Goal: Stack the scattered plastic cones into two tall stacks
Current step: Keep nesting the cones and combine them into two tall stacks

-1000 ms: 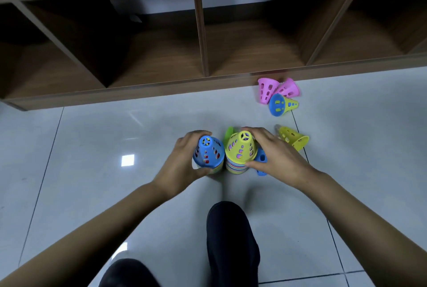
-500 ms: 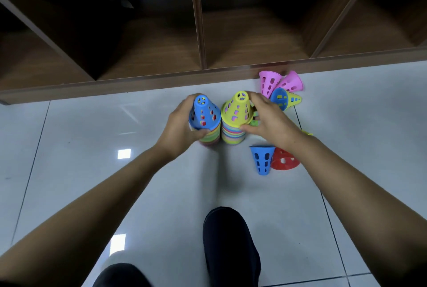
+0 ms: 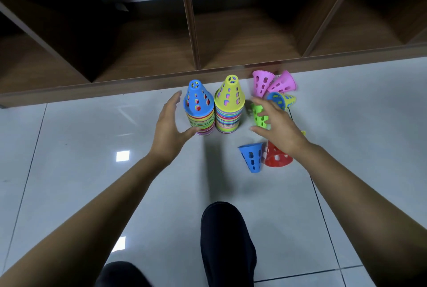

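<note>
Both grips spread empty: left hand [image 3: 169,125] beside blue-topped stack [image 3: 199,111], right hand [image 3: 277,127] over green cone [image 3: 258,113].

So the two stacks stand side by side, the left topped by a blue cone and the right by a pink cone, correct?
Not quite. In the head view a yellow cone tops the right stack, not a pink one; the rest holds.

Two tall stacks [image 3: 200,117]; loose: two pink cones [image 3: 262,82], two blue cones [image 3: 251,156], one green cone [image 3: 258,113], one red cone [image 3: 278,159], at least one yellow cone [image 3: 290,101].
</note>
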